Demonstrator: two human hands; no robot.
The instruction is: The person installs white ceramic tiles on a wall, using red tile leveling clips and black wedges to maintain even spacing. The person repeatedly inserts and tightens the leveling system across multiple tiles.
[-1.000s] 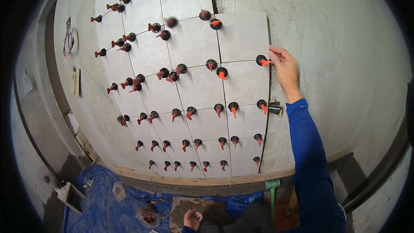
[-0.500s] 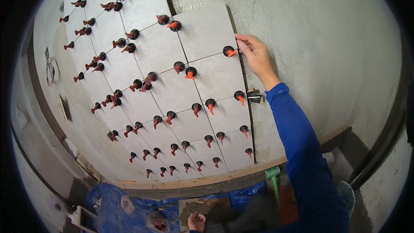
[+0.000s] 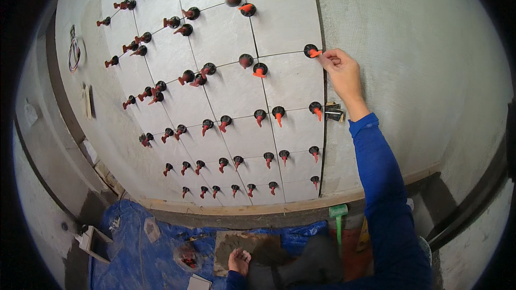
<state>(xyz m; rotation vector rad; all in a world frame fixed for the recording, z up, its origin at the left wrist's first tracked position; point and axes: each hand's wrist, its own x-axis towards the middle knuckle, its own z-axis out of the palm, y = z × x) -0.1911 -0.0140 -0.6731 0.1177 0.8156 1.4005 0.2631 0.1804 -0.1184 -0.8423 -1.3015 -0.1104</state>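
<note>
An orange clip on the right edge of the tiles points its handle rightward at the nearer right hand, fingertips bunched, grip unclear; the left hand curls loosely, far below.

Tiles pale grey; clips black; handles orange or red; mallet green.

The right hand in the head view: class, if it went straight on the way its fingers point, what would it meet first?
Probably the orange-handled clip just left of the right hand; whether they already touch is unclear at this depth.
</note>
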